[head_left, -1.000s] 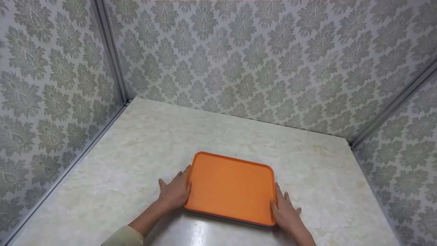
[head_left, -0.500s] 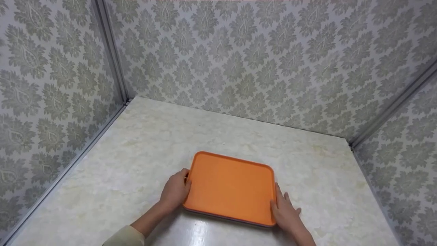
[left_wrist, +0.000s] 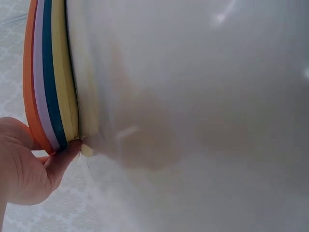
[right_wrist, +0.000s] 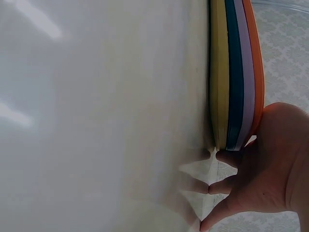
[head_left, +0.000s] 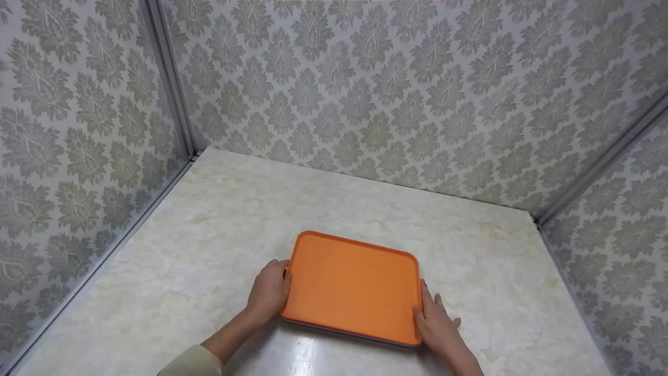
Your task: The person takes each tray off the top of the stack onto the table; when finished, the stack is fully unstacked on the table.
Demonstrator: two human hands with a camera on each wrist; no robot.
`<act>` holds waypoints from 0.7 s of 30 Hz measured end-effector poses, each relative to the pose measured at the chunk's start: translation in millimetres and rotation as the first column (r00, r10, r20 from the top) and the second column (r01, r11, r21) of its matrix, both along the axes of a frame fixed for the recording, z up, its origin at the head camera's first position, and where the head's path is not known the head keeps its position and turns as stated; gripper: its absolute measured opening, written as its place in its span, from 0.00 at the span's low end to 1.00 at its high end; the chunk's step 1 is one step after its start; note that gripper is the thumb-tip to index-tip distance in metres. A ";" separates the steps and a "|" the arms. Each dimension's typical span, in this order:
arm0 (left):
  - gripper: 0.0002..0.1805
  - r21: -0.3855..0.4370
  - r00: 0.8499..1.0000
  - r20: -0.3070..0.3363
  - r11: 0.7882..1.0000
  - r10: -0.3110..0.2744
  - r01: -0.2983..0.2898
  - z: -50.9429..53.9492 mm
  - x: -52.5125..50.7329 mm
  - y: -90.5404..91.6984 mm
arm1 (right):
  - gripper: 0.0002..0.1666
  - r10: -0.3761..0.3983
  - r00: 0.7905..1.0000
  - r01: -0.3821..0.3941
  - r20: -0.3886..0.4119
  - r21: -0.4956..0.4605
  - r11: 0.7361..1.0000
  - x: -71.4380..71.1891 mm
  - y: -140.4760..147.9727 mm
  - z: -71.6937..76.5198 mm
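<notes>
An orange tray tops a stack of rectangular trays lying flat. Below it, the left wrist view shows a lavender tray, a teal tray and a yellow tray at the bottom. My left hand grips the left side of the stack, thumb at the orange rim and fingers curled in at the lower edge. At the right side, my right hand rests with its thumb against the orange rim. Its fingers are spread and fairly straight, tips touching the tabletop.
The stack lies near the front of a pale, glossy marbled table. Patterned wall panels enclose the back and both sides. Grey metal frame strips run along the corners.
My left hand's spread fingers have curled in around the left edge of the tray stack. The right hand and the trays stay almost where they were.
</notes>
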State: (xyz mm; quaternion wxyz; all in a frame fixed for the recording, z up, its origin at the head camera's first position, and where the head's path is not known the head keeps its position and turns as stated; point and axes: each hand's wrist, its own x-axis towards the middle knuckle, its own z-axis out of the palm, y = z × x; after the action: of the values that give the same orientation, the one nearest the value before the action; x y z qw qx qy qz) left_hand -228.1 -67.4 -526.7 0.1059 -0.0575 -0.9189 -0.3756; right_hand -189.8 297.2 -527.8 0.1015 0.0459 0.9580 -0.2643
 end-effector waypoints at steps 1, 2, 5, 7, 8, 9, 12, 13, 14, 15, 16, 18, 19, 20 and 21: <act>0.15 0.009 1.000 0.002 1.000 0.000 0.000 0.3 0.0 -0.7 | 0.41 0.004 1.000 -0.004 0.001 0.002 1.000 0.0 -0.3 0.3; 0.15 0.021 1.000 0.002 1.000 -0.001 0.001 0.7 -0.1 -1.6 | 0.42 0.008 1.000 -0.008 0.000 0.006 1.000 -0.1 -0.2 0.2; 0.15 0.061 1.000 0.006 0.998 -0.002 0.002 1.3 -0.1 -5.0 | 0.46 0.010 1.000 -0.010 0.007 0.002 1.000 0.4 0.0 0.2; 0.15 0.079 1.000 0.005 0.997 -0.007 0.007 1.9 0.2 -6.8 | 0.49 0.009 1.000 -0.009 0.008 0.000 1.000 1.0 0.5 0.6; 0.16 0.085 1.000 0.005 0.996 -0.007 0.007 1.9 0.3 -7.4 | 0.50 0.008 1.000 -0.008 0.007 0.000 1.000 1.4 1.1 0.7; 0.16 0.089 1.000 0.008 0.996 -0.006 0.005 2.1 0.5 -7.9 | 0.50 0.006 1.000 -0.006 0.007 -0.005 1.000 1.6 1.5 0.9; 0.17 0.099 1.000 0.029 0.995 0.005 -0.008 2.9 0.4 -9.3 | 0.46 0.007 1.000 -0.007 -0.006 -0.008 1.000 2.6 2.2 2.2; 0.18 0.107 0.999 0.045 0.994 0.009 -0.014 3.7 0.3 -9.8 | 0.45 0.008 1.000 -0.008 -0.010 -0.008 1.000 2.8 2.4 2.5; 0.18 0.113 0.998 0.061 0.993 0.008 -0.015 4.3 0.1 -10.3 | 0.43 0.009 1.000 -0.010 -0.017 -0.007 1.000 3.1 2.6 2.9; 0.19 0.124 0.997 0.083 0.992 0.007 -0.017 5.4 -0.4 -11.1 | 0.42 0.012 1.000 -0.012 -0.025 -0.005 1.000 3.5 2.8 3.4; 0.20 0.141 0.994 0.109 0.990 0.000 -0.016 6.5 -1.0 -12.0 | 0.41 0.016 0.999 -0.016 -0.032 0.000 1.000 4.0 3.0 3.8; 0.23 0.196 0.984 0.174 0.981 -0.030 -0.005 9.9 -2.1 -14.2 | 0.39 0.026 0.999 -0.026 -0.043 0.015 1.000 4.1 3.4 3.7; 0.25 0.232 0.976 0.211 0.973 -0.053 0.003 12.0 -2.3 -15.7 | 0.38 0.030 0.998 -0.029 -0.047 0.021 0.999 4.1 3.4 3.4; 0.26 0.268 0.965 0.251 0.963 -0.081 0.011 14.0 -2.8 -17.6 | 0.38 0.033 0.998 -0.031 -0.050 0.028 0.999 4.0 3.4 2.9; 0.28 0.319 0.948 0.298 0.948 -0.108 0.008 16.3 -3.0 -19.6 | 0.37 0.035 0.998 -0.033 -0.053 0.039 0.999 4.0 3.2 2.6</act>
State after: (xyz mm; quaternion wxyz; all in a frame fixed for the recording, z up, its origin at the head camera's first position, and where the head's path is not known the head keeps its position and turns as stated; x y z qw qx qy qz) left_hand -231.1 -87.0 -510.4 -0.0440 -0.0076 -0.8506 -0.5239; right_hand -185.9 300.4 -525.2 0.0793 0.0245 0.9659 -0.2451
